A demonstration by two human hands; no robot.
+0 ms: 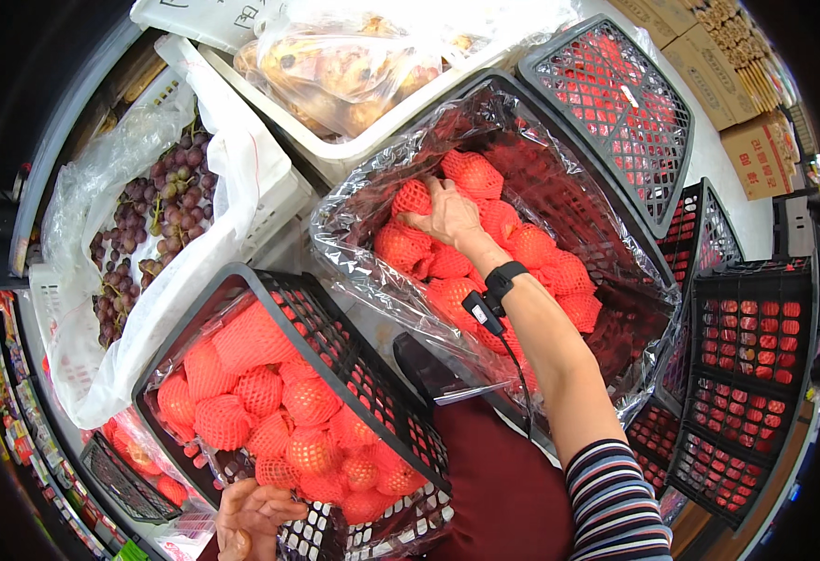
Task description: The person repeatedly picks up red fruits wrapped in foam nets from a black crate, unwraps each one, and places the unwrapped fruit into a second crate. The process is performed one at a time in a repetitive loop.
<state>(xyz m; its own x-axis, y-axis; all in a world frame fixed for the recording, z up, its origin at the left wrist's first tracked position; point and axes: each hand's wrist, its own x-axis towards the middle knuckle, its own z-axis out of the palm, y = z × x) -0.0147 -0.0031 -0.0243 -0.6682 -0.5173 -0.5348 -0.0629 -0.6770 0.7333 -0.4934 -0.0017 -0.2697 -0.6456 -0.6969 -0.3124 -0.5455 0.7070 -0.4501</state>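
Observation:
My right hand reaches into a dark crate lined with clear plastic, its fingers spread around a fruit in a red foam net. More net-wrapped fruits lie beside and below it. A dark band with a corded device sits on that wrist. My left hand is at the bottom, fingers curled, near the lower edge of a tilted black plastic crate filled with fruits in red foam nets. I see nothing in its fingers.
Grapes lie in a white-lined crate at the left. Bagged fruit fills a white bin at the top. Black crates stand at the right, another at the upper right, near cardboard boxes.

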